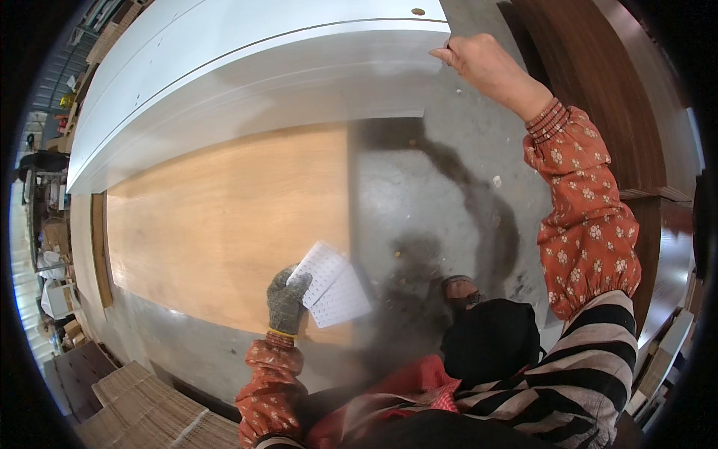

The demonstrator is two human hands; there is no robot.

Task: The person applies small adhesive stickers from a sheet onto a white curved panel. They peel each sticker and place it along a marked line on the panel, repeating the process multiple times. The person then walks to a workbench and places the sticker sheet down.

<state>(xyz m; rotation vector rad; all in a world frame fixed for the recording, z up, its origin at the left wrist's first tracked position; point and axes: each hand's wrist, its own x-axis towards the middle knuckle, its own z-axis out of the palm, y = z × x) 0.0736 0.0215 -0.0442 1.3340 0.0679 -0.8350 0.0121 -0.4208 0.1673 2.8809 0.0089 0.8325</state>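
Striped sleeve (583, 367) lies nearest; left gloved fingers (301, 283) clamp white sheets (338, 295), right fingers (444, 55) together at white panel (262, 45).

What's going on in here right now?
A person's gloved left hand holds printed white sheets over the edge of a light wood-coloured board. The bare right hand is at the right-hand corner of the white panels; whether it grips anything is unclear. Dark brown panels are off to the right.

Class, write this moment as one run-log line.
Left hand: gloved, holding white sheets | right hand: bare, near corner of white panel, contact unclear | nearby: wood-toned board
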